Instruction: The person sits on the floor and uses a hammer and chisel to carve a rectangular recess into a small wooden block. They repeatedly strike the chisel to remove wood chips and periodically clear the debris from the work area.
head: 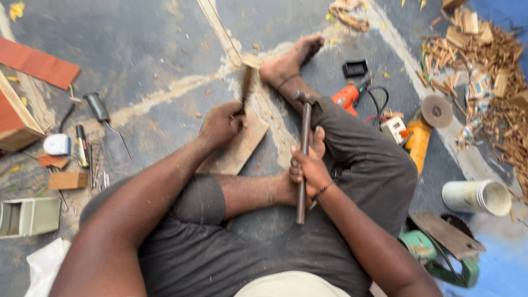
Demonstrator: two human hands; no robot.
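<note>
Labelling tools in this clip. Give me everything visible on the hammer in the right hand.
The long dark metal hammer has a straight, dull rod-like handle and a small dark head at its far end. It stands nearly upright in the picture, head away from the person, over the bent right leg in grey trousers. The right hand grips the handle about midway; the lower end sticks out below the fist.

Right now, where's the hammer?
Head view, centre-right: the hammer is upright in the right hand, its head near the right knee, beside the orange drill.

carpentry workshop floor, wood scraps (484, 49), power tools (347, 96)
</note>
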